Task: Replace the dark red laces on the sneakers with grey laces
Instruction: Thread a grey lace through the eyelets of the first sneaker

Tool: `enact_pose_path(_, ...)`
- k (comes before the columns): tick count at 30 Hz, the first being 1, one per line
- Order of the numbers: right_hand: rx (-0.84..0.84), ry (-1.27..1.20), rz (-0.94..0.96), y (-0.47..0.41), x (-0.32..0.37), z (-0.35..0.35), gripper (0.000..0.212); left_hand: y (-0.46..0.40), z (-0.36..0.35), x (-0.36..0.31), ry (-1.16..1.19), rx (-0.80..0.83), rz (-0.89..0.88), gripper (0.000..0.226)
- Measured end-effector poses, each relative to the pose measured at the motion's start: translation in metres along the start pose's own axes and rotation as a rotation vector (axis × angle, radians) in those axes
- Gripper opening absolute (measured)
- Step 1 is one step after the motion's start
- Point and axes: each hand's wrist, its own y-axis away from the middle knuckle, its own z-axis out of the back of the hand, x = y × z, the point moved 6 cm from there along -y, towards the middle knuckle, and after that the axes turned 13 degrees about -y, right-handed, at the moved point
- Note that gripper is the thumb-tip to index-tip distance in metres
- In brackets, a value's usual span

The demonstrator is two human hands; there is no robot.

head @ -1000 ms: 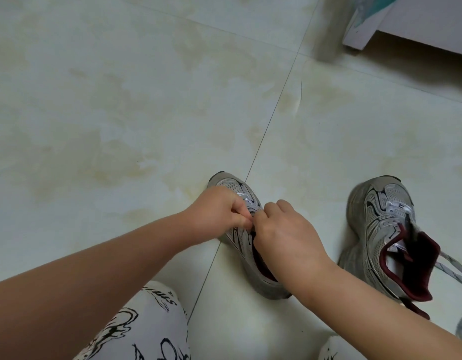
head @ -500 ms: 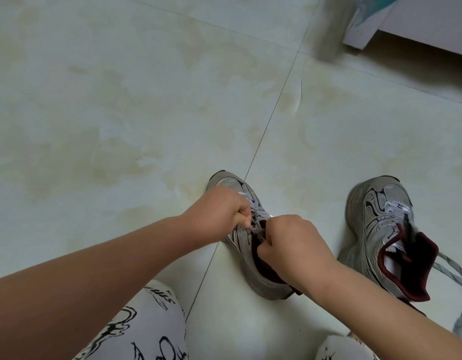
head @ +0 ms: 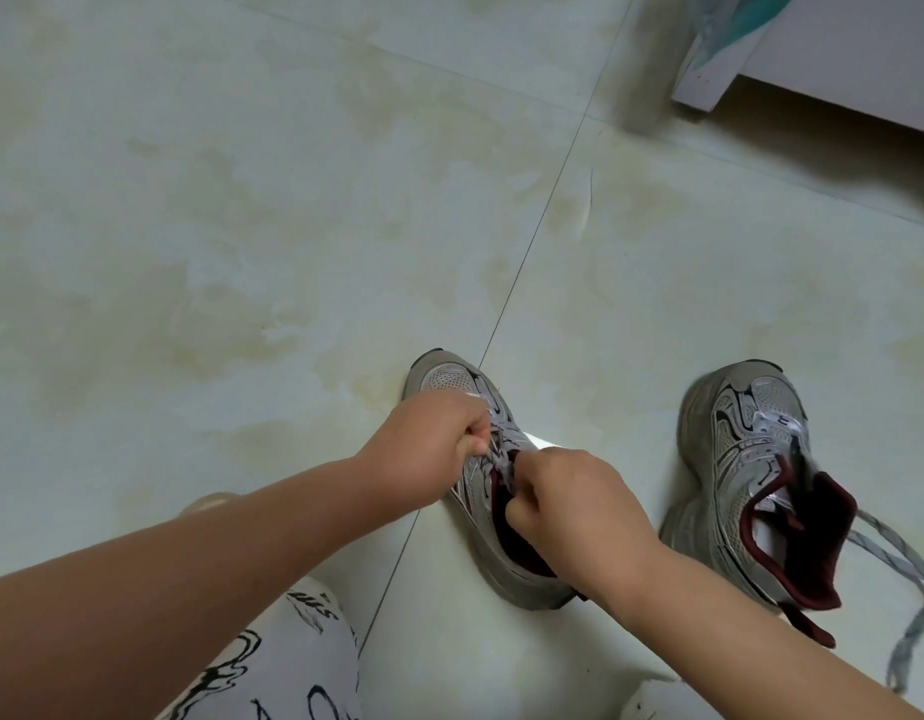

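Head view of a person seated over a pale tiled floor (head: 242, 226), both bare forearms reaching forward to the nearer of two grey sneakers. The left sneaker (head: 480, 491) stands on the floor at centre, toe pointing away, across a tile joint. The left hand (head: 429, 449) is curled with its fingers pinching a grey lace (head: 499, 457) at the eyelets over the tongue; the right hand (head: 574, 517) is likewise curled, its fingertips gripping the same lace just beside the left hand, above the dark red lining of the shoe opening. The right sneaker (head: 745, 475) stands well apart to the right, its dark red tongue (head: 813, 537) folded outward, with loose grey lace ends (head: 906, 574) trailing from it onto the floor toward the right edge. Patterned white trousers (head: 273, 662) cover the knees at the lower edge. A pale furniture base (head: 813, 49) occupies the upper right corner.
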Motion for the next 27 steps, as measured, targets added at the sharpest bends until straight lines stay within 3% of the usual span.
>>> enact_pose_path(2, -0.064, -0.274, -0.078, 0.002, -0.01, 0.013, 0.019, 0.002, 0.003, 0.002, 0.033, 0.008, 0.039, 0.005)
enact_pose_path(4, -0.089, -0.4, -0.19, 0.005, -0.025, 0.027, 0.019, 0.007, 0.002, 0.0, 0.051, 0.075, 0.071, 0.026)
enact_pose_path(6, 0.029, -0.208, -0.266, 0.008, -0.038, 0.023, 0.037, 0.015, -0.006, -0.007, 0.044, 0.198, 0.087, 0.045)
enact_pose_path(8, 0.136, -0.041, -0.293, 0.009, -0.045, 0.007, 0.038, 0.022, -0.016, -0.014, 0.014, 0.255, 0.106, 0.06)
enact_pose_path(11, 0.078, -0.099, -0.322, 0.007, -0.045, -0.006, 0.024, 0.021, -0.02, -0.012, -0.024, 0.134, 0.121, 0.059)
enact_pose_path(15, -0.066, -0.345, -0.371, -0.009, -0.035, -0.005, 0.028, 0.008, 0.0, 0.005, 0.006, -0.04, 0.159, 0.055)
enact_pose_path(20, -0.162, -0.452, -0.342, -0.053, -0.013, 0.003, 0.029, -0.016, 0.035, 0.029, -0.005, -0.175, 0.213, 0.053)
enact_pose_path(25, -0.064, -0.459, -0.28, -0.07, -0.006, 0.013, 0.042, -0.03, 0.048, 0.04, -0.053, -0.189, 0.327, 0.053)
enact_pose_path(27, -0.059, -0.483, -0.262, -0.06, -0.013, 0.022, 0.04, -0.029, 0.056, 0.03, -0.119, -0.281, 0.348, 0.051)
